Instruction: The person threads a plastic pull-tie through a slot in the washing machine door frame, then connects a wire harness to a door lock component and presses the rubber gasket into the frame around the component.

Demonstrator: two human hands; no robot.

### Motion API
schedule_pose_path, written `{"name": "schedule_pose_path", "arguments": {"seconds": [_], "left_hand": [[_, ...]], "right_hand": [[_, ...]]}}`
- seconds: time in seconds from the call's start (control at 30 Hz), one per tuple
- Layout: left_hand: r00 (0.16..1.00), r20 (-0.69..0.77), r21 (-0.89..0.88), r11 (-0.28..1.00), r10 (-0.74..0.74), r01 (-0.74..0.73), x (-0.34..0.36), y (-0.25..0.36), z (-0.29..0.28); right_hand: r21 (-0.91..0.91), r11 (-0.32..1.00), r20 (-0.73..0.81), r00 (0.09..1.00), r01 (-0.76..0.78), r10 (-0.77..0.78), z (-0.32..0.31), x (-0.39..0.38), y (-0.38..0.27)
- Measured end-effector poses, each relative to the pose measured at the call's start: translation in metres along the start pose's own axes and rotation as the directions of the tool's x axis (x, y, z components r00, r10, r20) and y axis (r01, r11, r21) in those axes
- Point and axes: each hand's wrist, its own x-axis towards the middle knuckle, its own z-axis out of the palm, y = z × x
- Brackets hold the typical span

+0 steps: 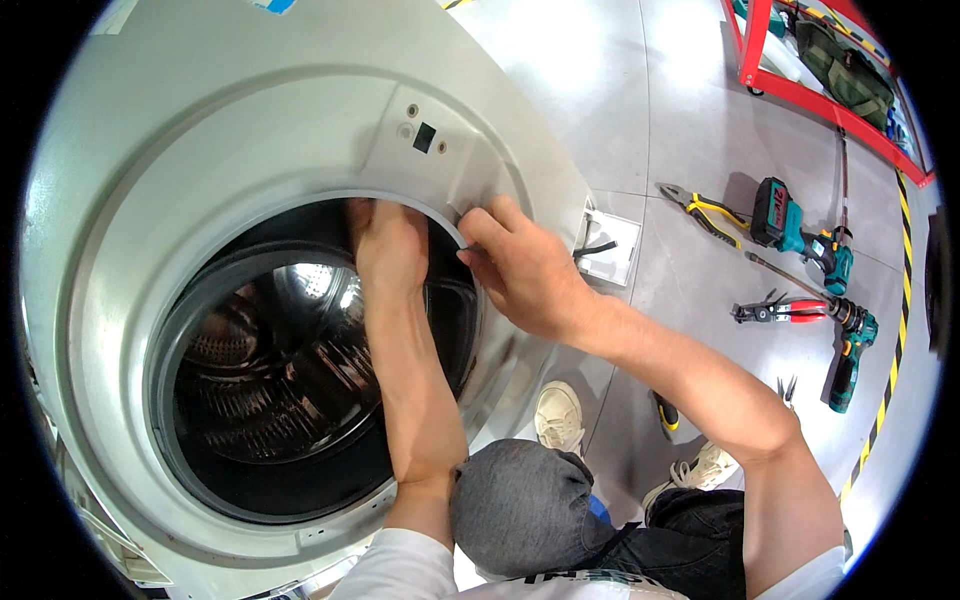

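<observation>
A washing machine's pale front panel (230, 130) fills the left side, with its round door opening facing me. Inside lie the dark rubber door seal (172, 420) and the shiny metal drum (265, 405). My left hand (392, 248) reaches into the top of the opening, between seal and rim; its fingertips are hidden behind the rim. Just right of it, my right hand (520, 262) is closed in a pinch at the rim's upper right edge. Something small and dark shows at its fingertips, too little to name.
On the grey tiled floor at right lie yellow-handled pliers (705, 212), two teal cordless drills (785, 222) with long bits, and a red-handled tool (785, 311). A red-framed cart (830, 108) stands at the far right. A white plastic piece (612, 248) is beside the machine.
</observation>
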Motion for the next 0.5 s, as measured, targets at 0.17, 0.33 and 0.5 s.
{"name": "schedule_pose_path", "arguments": {"seconds": [0.17, 0.33, 0.5], "left_hand": [[0.977, 0.197, -0.123, 0.987, -0.075, 0.101, 0.009, 0.005, -0.032], [0.893, 0.448, -0.161, 0.986, 0.034, 0.043, 0.024, -0.001, -0.048], [0.938, 0.335, -0.164, 0.986, 0.088, -0.034, 0.024, -0.009, -0.048]], "right_hand": [[0.003, 1.0, 0.007, 1.0, 0.0, 0.0, 0.001, 0.002, -0.001], [0.004, 1.0, -0.007, 1.0, 0.005, -0.005, 0.002, 0.003, -0.001], [0.001, 1.0, 0.005, 1.0, 0.004, -0.004, 0.002, 0.004, 0.001]]}}
